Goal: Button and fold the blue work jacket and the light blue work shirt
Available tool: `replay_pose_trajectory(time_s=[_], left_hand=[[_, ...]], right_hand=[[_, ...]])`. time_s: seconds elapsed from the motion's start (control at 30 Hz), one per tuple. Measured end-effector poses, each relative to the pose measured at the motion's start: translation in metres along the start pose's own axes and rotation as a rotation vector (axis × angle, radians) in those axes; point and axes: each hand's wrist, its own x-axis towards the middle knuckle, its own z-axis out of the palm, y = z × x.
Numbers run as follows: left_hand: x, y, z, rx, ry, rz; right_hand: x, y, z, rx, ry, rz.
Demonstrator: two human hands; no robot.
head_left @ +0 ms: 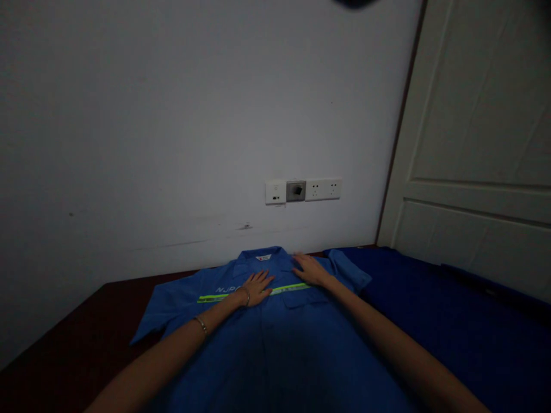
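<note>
A blue short-sleeved work shirt [262, 338] lies spread out front side up, its collar toward the wall. Across its chest runs a yellow-green and silver reflective strip [288, 288], with pale lettering above it on the left. My left hand [257, 288] rests flat on the middle of the chest, over the strip, fingers spread. Near the right shoulder, beside the collar, my right hand [310, 269] lies on the cloth with its fingers stretched out; they look slightly blurred. Neither hand grips the fabric. The shirt's lower part is dark and blurry.
The shirt lies on a dark red surface [86, 338] against a white wall [193, 143]. Darker blue cloth [430, 315] covers the right side. Socket plates [322, 189] are set in the wall above the collar. A pale panelled door [477, 143] stands at the right.
</note>
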Motion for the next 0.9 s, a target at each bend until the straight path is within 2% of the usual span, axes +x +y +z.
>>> replay_pose_trajectory(time_s=[0.1, 0.2, 0.33, 0.43, 0.63, 0.77, 0.9], left_hand=[[-0.001, 0.001, -0.001, -0.003, 0.008, -0.010], [0.000, 0.000, 0.000, -0.004, 0.016, -0.017], [0.001, -0.002, 0.002, -0.004, 0.021, -0.021], [0.001, -0.002, 0.002, -0.004, 0.033, -0.016], [0.000, -0.002, 0.001, -0.012, 0.037, -0.020], [0.002, -0.003, 0.002, -0.002, 0.025, -0.015], [0.001, -0.002, 0.001, -0.008, 0.026, -0.016]], right_hand=[[-0.010, 0.042, -0.031, -0.046, 0.127, 0.169], [-0.025, 0.090, -0.055, -0.038, 0.158, 0.348], [-0.039, 0.129, -0.061, 0.004, 0.106, 0.428], [-0.037, 0.138, -0.051, 0.048, 0.081, 0.453], [-0.023, 0.141, -0.031, 0.074, 0.124, 0.532], [-0.018, 0.142, -0.028, 0.102, 0.138, 0.612], [-0.017, 0.143, -0.034, 0.173, 0.166, 0.652]])
